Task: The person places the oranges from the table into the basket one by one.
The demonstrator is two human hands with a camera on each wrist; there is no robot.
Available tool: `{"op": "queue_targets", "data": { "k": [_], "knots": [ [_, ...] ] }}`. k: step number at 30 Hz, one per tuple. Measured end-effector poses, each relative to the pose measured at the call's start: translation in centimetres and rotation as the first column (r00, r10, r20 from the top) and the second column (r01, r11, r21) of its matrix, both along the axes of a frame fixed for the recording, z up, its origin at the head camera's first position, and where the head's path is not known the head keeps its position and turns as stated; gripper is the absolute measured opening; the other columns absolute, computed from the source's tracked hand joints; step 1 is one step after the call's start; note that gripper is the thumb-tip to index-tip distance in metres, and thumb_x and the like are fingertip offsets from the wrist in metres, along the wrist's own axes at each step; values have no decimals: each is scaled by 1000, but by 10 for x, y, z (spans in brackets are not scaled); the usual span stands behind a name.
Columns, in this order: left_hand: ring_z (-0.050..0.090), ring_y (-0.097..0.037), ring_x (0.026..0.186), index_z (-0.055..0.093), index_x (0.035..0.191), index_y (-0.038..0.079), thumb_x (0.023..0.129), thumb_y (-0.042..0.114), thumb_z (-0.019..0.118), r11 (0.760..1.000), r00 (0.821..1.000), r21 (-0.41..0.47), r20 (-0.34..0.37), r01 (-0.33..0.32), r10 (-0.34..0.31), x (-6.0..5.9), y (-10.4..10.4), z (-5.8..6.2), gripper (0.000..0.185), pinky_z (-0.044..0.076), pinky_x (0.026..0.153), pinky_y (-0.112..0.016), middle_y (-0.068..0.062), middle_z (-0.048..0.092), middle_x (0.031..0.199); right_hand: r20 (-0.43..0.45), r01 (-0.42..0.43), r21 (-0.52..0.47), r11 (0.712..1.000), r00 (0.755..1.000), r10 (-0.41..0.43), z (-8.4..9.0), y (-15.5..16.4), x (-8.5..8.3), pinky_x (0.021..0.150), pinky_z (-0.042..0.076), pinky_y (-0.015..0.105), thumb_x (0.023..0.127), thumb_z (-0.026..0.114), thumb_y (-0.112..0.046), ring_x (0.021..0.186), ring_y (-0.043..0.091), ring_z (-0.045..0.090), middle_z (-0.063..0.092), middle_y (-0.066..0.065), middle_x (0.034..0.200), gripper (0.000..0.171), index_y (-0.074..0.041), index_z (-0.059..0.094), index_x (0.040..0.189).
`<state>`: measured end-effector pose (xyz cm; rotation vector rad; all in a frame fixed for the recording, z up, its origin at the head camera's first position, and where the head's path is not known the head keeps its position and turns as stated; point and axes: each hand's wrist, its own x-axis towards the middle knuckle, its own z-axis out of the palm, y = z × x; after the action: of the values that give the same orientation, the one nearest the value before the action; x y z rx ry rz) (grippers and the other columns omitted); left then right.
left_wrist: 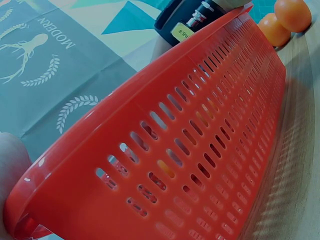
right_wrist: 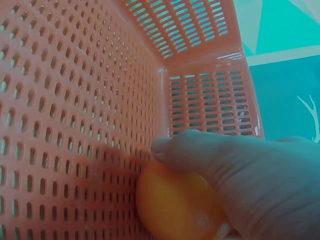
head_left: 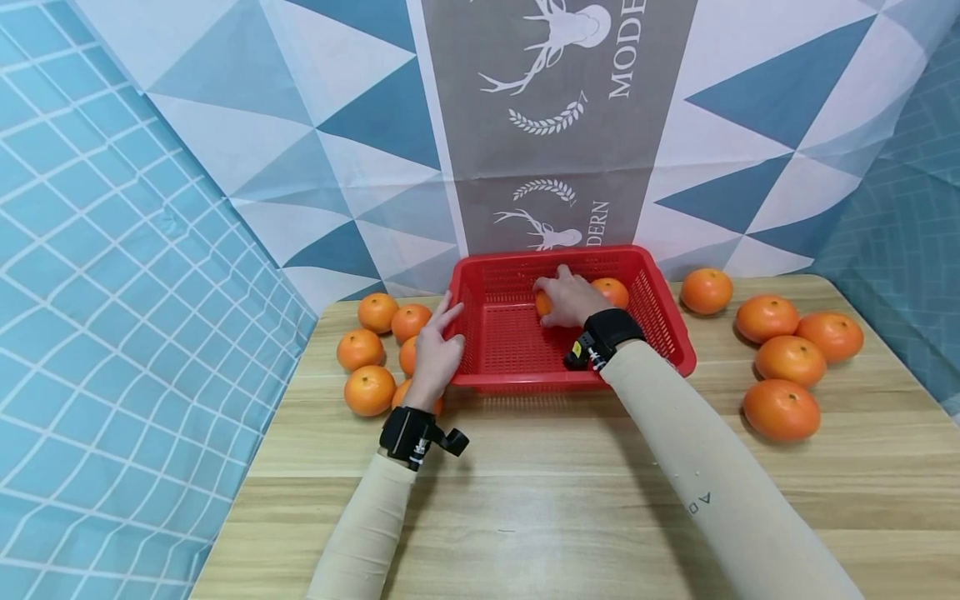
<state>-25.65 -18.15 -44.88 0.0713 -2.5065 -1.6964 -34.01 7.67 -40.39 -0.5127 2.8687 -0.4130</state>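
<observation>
Inside the red basket, toward its far wall, your right hand sits curled over an orange; the right wrist cam shows fingers wrapped over the top of that orange, w/ the fruit down against the slotted basket floor. So the right grip is closed on the orange. A second orange lies in the basket just beside that hand, on its right side, near the far right corner. Your left hand is at the basket's left wall, fingers fairly straight & laid along the rim, thumb on the outer side; it steadies the basket w/o clamping anything, so read it as relaxed, flat contact. The left wrist cam is filled mostly by the basket's outer wall, close up & tilted in frame. Basket stands on the wooden table, near its back edge, against the patterned cloth backdrop. Left of the basket there's a cluster of oranges on the table, some partly hidden behind your left hand. Right of the basket, a looser group of five oranges lies on the table, well apart from your right hand.
</observation>
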Motion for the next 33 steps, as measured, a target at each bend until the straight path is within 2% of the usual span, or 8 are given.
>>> {"op": "queue_targets", "data": {
  "k": [3, 5, 7, 13, 16, 23, 28, 33],
  "knots": [
    [29, -29, 176, 59, 165, 15, 99, 1, 55, 1000, 1000, -5, -8, -1, 1, 1, 0, 2, 67, 49, 132, -55, 17, 34, 186, -7, 0, -6, 1000, 1000, 0, 0, 0, -1, 117, 56, 59, 99, 86, -26, 131, 45, 58, 45, 28, 154, 68, -16, 59, 161],
    [27, -31, 177, 57, 166, 11, 100, 0, 53, 1000, 1000, 3, 1, 4, -4, 12, 6, 16, 67, 46, 133, -56, 12, 33, 187, -8, -2, -11, 1000, 1000, 1, 0, 0, -2, 117, 56, 59, 99, 86, -26, 131, 45, 58, 46, 28, 153, 68, -16, 59, 161],
    [25, -32, 177, 56, 166, 10, 100, -1, 52, 1000, 1000, 10, 1, 14, -14, 13, 6, 17, 67, 45, 134, -58, 11, 31, 188, -8, -3, -17, 1000, 1000, 2, 1, 0, -3, 116, 56, 59, 98, 86, -26, 131, 45, 57, 46, 28, 152, 69, -15, 59, 161],
    [27, -25, 177, 61, 163, 23, 100, 2, 56, 1000, 1000, -3, -24, 14, -14, -12, -9, -18, 67, 45, 133, -59, 24, 35, 183, -20, 6, -35, 999, 1000, -7, 4, 2, -4, 115, 56, 58, 98, 87, -28, 131, 42, 56, 48, 26, 149, 69, -15, 60, 160],
    [28, -25, 177, 62, 163, 26, 100, 4, 57, 1000, 999, -3, -31, 20, -20, -20, -13, -29, 66, 48, 131, -57, 27, 33, 182, -21, 7, -41, 999, 1000, -8, 8, 3, -2, 116, 56, 59, 98, 86, -28, 132, 42, 56, 50, 25, 147, 68, -15, 61, 160],
    [26, -29, 177, 59, 165, 14, 100, 0, 54, 1000, 1000, 12, -1, 15, -15, 8, 3, 12, 67, 45, 134, -58, 15, 33, 186, -25, 14, -76, 997, 1000, -16, 21, 7, 3, 117, 55, 62, 97, 86, -27, 135, 42, 54, 49, 25, 150, 68, -15, 61, 159],
    [30, -29, 175, 60, 164, 14, 100, 2, 54, 1000, 1000, -7, -2, -2, 2, 8, 4, 11, 66, 51, 130, -53, 14, 36, 186, -54, -3, -87, 996, 999, -2, 31, 9, 5, 123, 53, 67, 96, 86, -26, 144, 45, 53, 45, 27, 163, 71, -15, 60, 161],
    [29, -30, 176, 59, 165, 13, 99, 1, 54, 1000, 1000, -10, -2, -1, 1, 7, 4, 9, 67, 50, 130, -53, 13, 34, 186, -87, -20, -95, 995, 996, 11, 40, 10, 7, 124, 53, 66, 96, 86, -26, 147, 46, 54, 50, 27, 159, 72, -14, 59, 162]
  ]
}}
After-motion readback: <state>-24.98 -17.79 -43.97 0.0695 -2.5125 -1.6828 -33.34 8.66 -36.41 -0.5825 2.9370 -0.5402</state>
